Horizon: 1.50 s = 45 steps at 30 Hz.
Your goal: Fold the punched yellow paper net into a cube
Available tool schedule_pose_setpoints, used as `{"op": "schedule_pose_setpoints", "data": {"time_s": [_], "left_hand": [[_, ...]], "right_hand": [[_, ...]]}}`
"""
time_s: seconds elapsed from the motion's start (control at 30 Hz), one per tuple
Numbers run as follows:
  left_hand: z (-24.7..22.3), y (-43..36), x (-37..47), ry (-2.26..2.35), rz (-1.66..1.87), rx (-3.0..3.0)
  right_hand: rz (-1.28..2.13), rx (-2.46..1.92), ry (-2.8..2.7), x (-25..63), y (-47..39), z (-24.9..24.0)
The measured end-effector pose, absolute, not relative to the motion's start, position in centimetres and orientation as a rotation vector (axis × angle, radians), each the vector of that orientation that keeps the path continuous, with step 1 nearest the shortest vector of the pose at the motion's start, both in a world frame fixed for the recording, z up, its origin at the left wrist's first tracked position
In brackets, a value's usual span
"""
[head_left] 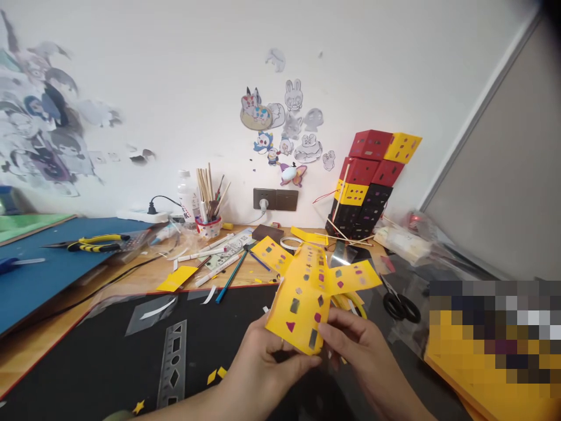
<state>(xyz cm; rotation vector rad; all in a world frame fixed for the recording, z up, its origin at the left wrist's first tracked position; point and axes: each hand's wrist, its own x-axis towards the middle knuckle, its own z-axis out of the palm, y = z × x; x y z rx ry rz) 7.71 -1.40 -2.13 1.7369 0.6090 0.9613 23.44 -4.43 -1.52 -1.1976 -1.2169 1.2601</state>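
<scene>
A yellow paper cutout (302, 286), folded along its length with flaps spread to both sides, is held up in front of me. Small holes of several shapes run through it, some showing dark or purplish patches. My left hand (267, 365) is closed on the near end from the left and below, its thumb along the bottom edge. From the right, my right hand (357, 345) pinches the near right edge between thumb and fingers. Under the paper's right flap, something yellow and curved is partly hidden. Black-handled scissors (401, 304) lie to the right of my right hand.
A black mat (114, 351) bears a clear stencil ruler (173, 362). Behind are pens, a pencil cup (208, 227) and a bottle (186, 196). A tilted stack of red, yellow and black paper boxes (366, 181) stands back right. Pliers (99, 242) lie left.
</scene>
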Motion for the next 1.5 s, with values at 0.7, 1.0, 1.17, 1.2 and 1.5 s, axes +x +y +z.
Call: {"op": "schedule_pose_setpoints", "data": {"time_s": [0.7, 1.0, 1.17, 1.2, 1.5], "left_hand": [[0.6, 2.0, 6.2, 0.744, 0.896, 1.153], [0.3, 0.3, 6.8, 0.698, 0.976, 0.928], [0.2, -0.6, 7.1, 0.687, 1.024, 0.817], [0.1, -0.7, 7.1, 0.678, 1.008, 0.813], [-0.6, -1.0, 7.0, 0.827, 1.011, 1.039]], "right_hand": [[1.299, -1.078, -1.086, 25.1, -3.3, -1.4], [1.342, -1.060, -1.079, 22.3, -4.4, -2.7], [1.324, -1.014, -0.982, 21.0, -5.0, -2.4], [1.314, -1.045, -0.984, 20.9, -5.1, -2.4], [1.249, -1.131, -0.936, 20.7, -5.3, -1.8]]}}
